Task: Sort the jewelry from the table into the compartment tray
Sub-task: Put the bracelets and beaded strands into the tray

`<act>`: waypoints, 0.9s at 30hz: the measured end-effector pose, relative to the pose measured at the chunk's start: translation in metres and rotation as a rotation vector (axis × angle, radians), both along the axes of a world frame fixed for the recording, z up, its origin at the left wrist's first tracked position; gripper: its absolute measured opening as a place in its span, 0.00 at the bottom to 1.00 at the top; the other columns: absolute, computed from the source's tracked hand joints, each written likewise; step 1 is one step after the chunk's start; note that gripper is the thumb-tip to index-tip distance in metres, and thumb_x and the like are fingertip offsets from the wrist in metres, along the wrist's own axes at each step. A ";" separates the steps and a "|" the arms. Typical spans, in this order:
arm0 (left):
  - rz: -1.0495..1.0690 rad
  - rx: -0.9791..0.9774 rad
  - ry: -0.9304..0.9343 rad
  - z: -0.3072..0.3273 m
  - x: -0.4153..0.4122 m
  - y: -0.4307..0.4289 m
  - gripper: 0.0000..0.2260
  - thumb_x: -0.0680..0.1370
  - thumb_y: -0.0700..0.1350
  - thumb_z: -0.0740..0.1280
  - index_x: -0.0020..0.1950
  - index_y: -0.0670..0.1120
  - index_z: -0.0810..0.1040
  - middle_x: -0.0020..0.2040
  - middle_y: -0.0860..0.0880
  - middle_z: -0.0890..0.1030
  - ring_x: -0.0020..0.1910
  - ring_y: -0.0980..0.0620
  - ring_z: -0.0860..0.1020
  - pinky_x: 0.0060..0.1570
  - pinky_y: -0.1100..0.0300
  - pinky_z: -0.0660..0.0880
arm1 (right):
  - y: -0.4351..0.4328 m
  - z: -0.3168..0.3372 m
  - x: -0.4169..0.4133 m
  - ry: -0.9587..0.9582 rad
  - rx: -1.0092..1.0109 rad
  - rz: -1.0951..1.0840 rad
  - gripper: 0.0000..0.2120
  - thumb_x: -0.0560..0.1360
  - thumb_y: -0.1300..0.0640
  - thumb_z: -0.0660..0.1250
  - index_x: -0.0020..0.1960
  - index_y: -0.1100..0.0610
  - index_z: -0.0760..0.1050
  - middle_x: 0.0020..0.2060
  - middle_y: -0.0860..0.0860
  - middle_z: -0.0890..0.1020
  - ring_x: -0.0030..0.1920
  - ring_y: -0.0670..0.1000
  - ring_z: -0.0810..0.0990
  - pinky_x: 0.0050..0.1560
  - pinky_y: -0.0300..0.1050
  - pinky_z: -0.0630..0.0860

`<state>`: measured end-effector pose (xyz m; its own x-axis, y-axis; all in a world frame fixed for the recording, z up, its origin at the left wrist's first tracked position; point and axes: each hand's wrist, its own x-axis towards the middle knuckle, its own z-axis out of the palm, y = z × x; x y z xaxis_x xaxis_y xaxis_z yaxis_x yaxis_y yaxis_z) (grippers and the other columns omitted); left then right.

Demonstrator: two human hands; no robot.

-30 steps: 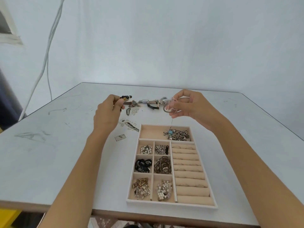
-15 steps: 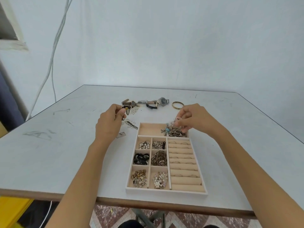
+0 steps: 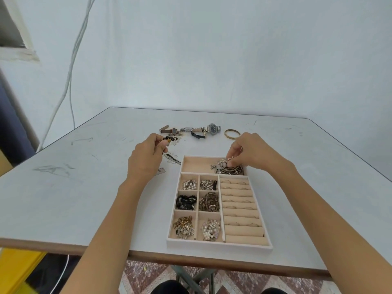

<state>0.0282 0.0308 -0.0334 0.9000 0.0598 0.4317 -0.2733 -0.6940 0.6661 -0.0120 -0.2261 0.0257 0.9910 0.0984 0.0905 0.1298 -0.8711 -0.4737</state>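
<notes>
Above the tray, right hand pinching chains, left hand beside it pinching bead bracelet

I count one compartment tray, with six small square pockets and one wide pocket; three watches; one gold bangle; one beaded bracelet; one heap of chains; two hands, left hand, right hand.

One head cam, wide-angle, looks fwd & down over table, tray close below.
</notes>
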 end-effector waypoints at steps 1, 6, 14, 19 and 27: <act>-0.002 0.001 -0.002 0.000 0.000 0.000 0.07 0.81 0.51 0.59 0.48 0.51 0.73 0.39 0.60 0.78 0.42 0.50 0.77 0.39 0.57 0.68 | -0.002 0.000 0.000 0.002 0.022 0.000 0.09 0.64 0.61 0.79 0.44 0.58 0.84 0.33 0.50 0.81 0.37 0.50 0.79 0.44 0.47 0.80; -0.010 0.003 -0.009 0.000 0.000 0.000 0.07 0.81 0.50 0.59 0.48 0.51 0.73 0.38 0.60 0.78 0.42 0.51 0.77 0.37 0.58 0.67 | -0.003 -0.002 0.000 -0.063 0.018 -0.020 0.02 0.67 0.57 0.76 0.39 0.53 0.84 0.33 0.47 0.83 0.38 0.49 0.82 0.45 0.47 0.79; -0.020 0.019 0.001 -0.001 0.000 0.000 0.07 0.81 0.51 0.59 0.49 0.50 0.74 0.39 0.59 0.79 0.43 0.50 0.78 0.38 0.58 0.67 | 0.006 -0.015 -0.004 -0.008 0.015 0.030 0.08 0.65 0.48 0.78 0.43 0.46 0.84 0.38 0.44 0.79 0.35 0.41 0.72 0.36 0.40 0.66; -0.033 0.028 -0.004 -0.001 0.000 0.001 0.07 0.82 0.51 0.58 0.49 0.50 0.73 0.40 0.59 0.79 0.43 0.50 0.78 0.41 0.56 0.71 | 0.002 -0.020 -0.001 -0.037 0.033 -0.009 0.07 0.65 0.56 0.78 0.42 0.48 0.84 0.39 0.45 0.81 0.37 0.43 0.75 0.41 0.42 0.72; -0.044 0.025 -0.003 0.000 -0.001 0.000 0.07 0.81 0.51 0.59 0.49 0.50 0.74 0.40 0.59 0.79 0.44 0.49 0.79 0.43 0.54 0.72 | -0.003 -0.020 -0.006 -0.072 0.132 0.016 0.07 0.66 0.55 0.77 0.43 0.48 0.82 0.41 0.47 0.80 0.37 0.44 0.74 0.38 0.40 0.68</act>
